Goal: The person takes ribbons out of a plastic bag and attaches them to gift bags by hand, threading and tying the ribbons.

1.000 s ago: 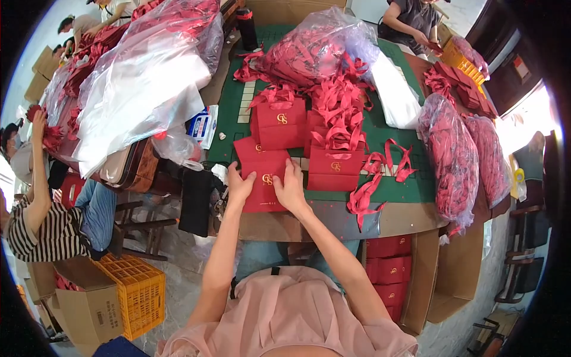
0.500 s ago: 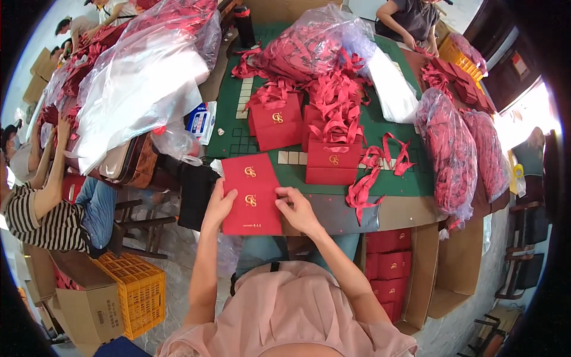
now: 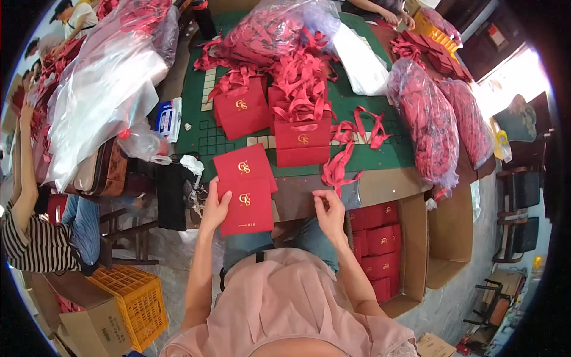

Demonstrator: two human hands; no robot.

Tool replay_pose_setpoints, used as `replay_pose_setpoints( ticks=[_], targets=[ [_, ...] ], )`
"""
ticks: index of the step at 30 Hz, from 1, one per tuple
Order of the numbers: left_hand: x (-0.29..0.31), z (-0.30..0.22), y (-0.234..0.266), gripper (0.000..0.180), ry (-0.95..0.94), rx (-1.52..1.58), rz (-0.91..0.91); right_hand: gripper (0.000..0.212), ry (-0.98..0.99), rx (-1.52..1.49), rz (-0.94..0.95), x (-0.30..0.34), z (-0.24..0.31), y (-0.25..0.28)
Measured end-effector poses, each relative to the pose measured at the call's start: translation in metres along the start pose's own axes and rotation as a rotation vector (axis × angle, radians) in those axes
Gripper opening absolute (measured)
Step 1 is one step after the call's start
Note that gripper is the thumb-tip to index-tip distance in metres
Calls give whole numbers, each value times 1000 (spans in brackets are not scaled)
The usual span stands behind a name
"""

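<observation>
My left hand grips the left edge of a flat red paper gift bag with gold lettering, thumb on top, at the table's near edge. Partly beneath it and farther off lies a second red bag. To the right, my right hand is apart from the bags, fingers loosely bent, a small gap beside the thumb and nothing visible in it. Red bags with ribbon handles stand ahead, and another upright bag is left of them. Loose red ribbons lie near my right hand.
Clear plastic sacks of red ribboned pieces lie at right and far middle. A large plastic bag covers the left side. Below the table edge, a cardboard box holds red bags. Co-workers sit left and far right.
My right hand has left the bag's edge and moved right. The nearer bag now sits tilted differently over the farther one, held by my left hand alone. The whole view has shifted.
</observation>
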State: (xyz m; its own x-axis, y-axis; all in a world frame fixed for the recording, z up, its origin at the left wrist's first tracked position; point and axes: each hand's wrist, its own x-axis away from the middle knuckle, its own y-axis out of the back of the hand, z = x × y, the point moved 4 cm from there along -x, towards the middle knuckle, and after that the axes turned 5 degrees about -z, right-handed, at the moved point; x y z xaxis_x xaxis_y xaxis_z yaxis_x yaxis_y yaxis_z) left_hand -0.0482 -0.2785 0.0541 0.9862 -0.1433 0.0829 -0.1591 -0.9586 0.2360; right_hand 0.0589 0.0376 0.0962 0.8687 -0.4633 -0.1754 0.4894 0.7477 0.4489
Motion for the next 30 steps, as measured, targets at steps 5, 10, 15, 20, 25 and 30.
replay_pose_setpoints(
  ticks=[5, 10, 15, 20, 25, 30],
  targets=[
    [-2, -7, -9, 61, -7, -211, -158, 10, 15, 68, -105, -6, -6, 19],
    [5, -27, -11, 66, -172, -532, -253, 16, 34, 334, -144, -19, -14, 19],
    [7, -49, -18, 64, -369, -746, -290, 12, 116, 404, -152, -27, -29, 13],
    [7, -57, -33, 65, -394, -737, -200, 11, 203, 187, -4, -11, 5, 0],
    [3, -57, -47, 65, -438, -849, -105, 15, 435, 201, 343, 13, 27, -14],
    [2, -65, -53, 58, -393, -818, -80, 10, 333, 291, 449, 11, 19, 1]
  ],
)
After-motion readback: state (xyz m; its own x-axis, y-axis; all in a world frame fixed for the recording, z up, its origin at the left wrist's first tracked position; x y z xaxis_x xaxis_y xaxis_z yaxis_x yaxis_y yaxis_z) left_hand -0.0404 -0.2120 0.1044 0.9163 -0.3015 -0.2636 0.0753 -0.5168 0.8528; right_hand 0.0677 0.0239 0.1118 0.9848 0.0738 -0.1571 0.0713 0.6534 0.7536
